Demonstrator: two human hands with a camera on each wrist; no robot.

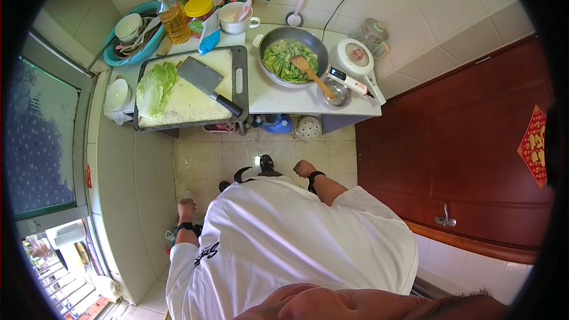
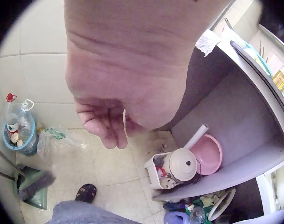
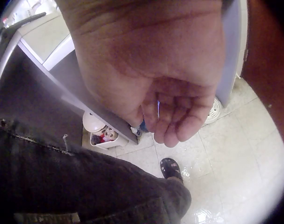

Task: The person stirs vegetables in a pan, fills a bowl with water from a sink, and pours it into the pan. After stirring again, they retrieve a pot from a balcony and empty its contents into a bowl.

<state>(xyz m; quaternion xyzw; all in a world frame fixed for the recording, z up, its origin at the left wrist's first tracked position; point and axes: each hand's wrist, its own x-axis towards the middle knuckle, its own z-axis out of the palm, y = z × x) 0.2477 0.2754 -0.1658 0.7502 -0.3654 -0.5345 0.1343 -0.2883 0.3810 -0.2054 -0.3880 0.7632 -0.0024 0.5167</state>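
Note:
Both hands hang low at the person's sides, away from the counter, and neither holds anything. The left hand (image 1: 186, 208) has loosely curled fingers, as the left wrist view also shows. Fingers of the right hand (image 1: 304, 169) curl loosely too, over the floor. On the counter, a cleaver (image 1: 204, 80) lies across the cutting board (image 1: 195, 99) beside leafy lettuce (image 1: 155, 92). To the right stands a pan (image 1: 268, 76) of chopped green vegetables (image 1: 287, 62), with a wooden spatula (image 1: 304, 66) leaning from it onto a small glass bowl (image 1: 338, 96).
Bottles (image 1: 173, 22) and a white cup (image 1: 236, 19) line the wall. A blue basin (image 1: 137, 55) of dishes sits at back left. A lidded white pot (image 1: 354, 56) stands right of the pan. Under the counter are a pink basin (image 2: 210, 154) and bins. A red door (image 1: 450, 148) is at right.

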